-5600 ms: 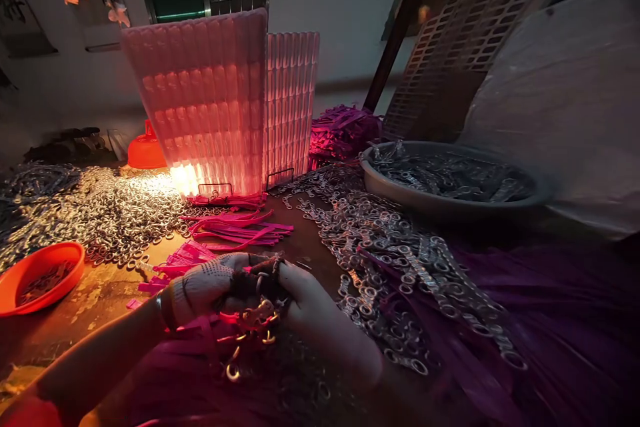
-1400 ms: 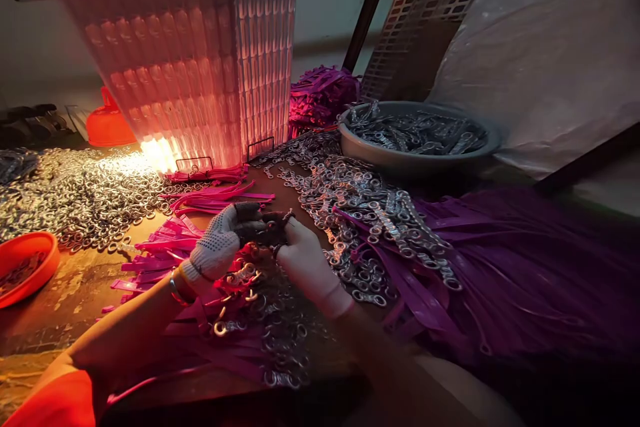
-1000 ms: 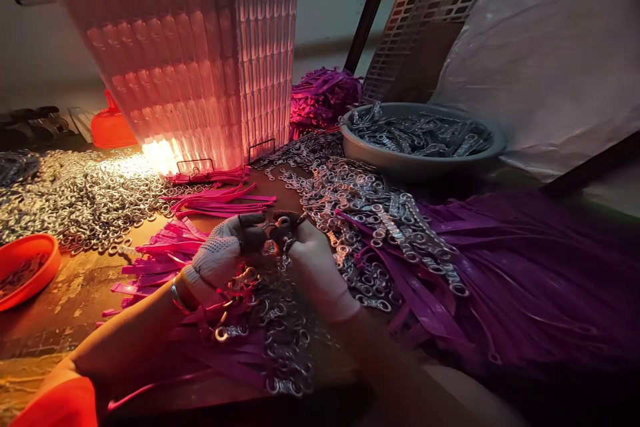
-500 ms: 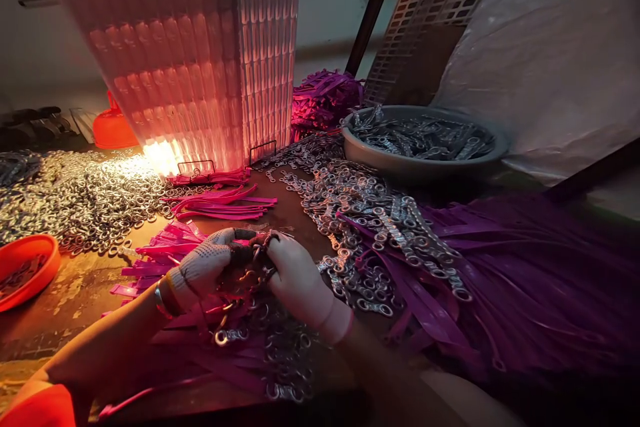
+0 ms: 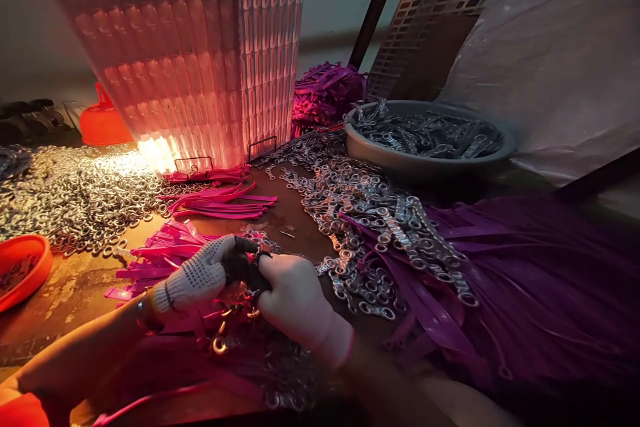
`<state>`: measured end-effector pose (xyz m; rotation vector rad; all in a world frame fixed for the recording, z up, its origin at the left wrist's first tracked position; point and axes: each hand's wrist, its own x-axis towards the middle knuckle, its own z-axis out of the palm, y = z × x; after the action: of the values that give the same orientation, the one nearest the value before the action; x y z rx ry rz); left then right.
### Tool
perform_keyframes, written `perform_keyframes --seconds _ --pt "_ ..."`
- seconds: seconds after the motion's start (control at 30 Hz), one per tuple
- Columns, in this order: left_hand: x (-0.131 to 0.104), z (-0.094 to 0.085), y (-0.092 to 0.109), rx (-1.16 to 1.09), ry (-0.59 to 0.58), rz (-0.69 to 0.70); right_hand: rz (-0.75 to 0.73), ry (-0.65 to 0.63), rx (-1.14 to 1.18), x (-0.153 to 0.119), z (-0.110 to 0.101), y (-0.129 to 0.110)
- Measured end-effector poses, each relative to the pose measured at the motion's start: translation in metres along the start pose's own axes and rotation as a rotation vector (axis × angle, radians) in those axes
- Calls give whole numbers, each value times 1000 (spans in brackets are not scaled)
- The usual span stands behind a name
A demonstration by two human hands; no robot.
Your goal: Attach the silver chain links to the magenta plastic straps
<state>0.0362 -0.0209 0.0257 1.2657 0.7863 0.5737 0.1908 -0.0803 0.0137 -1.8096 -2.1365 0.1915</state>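
My left hand [image 5: 207, 275], in a dotted white glove with dark fingertips, is closed near the middle of the table. My right hand [image 5: 295, 297], gloved in white with a pink cuff, meets it fingertip to fingertip. What they pinch between them is small, dark and largely covered by the fingers. Metal clasps [image 5: 220, 345] hang or lie just below the hands. Pink straps [image 5: 160, 257] spread behind and under my left hand. To the right of my right hand lie linked silver clasps [image 5: 370, 213].
Silver rings [image 5: 80, 193] heap at the left beside an orange dish [image 5: 43, 267]. Ribbed plastic sheets [image 5: 270, 47] stand at the back, near purple straps [image 5: 327, 93]. A grey basin [image 5: 425, 163] of metal parts and long purple straps [image 5: 500, 280] occupy the right.
Both hands have shifted slightly, and my right hand has turned so its back shows more. The fingertips remain together. The view has moved a little, raising the background sheets in the frame.
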Motion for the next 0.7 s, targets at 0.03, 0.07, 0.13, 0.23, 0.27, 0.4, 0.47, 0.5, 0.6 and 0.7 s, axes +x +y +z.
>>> perform_keyframes --seconds 0.03,0.07,0.13,0.23,0.27,0.4,0.47,0.5,0.6,0.7 --pt "1 1 1 -31 24 -16 -8 41 0 0 1 0" --pt "2 3 3 -65 50 -33 -17 82 -9 0 2 -1" --pt "5 7 5 -126 104 -61 6 141 -17 1 6 -2" --pt "16 8 10 -136 137 -62 135 110 138 4 13 0" --pt "23 5 13 -97 114 -63 180 88 217 5 15 2" --pt "89 -18 31 514 -23 7 301 103 377 8 12 17" --pt "140 -33 41 850 107 124 319 128 362 7 8 23" --pt "167 -40 44 909 137 135 310 127 350 6 6 25" --pt "237 -49 44 1108 191 116 256 80 311 5 5 26" --pt "277 -42 31 1300 183 60 254 26 250 5 9 23"
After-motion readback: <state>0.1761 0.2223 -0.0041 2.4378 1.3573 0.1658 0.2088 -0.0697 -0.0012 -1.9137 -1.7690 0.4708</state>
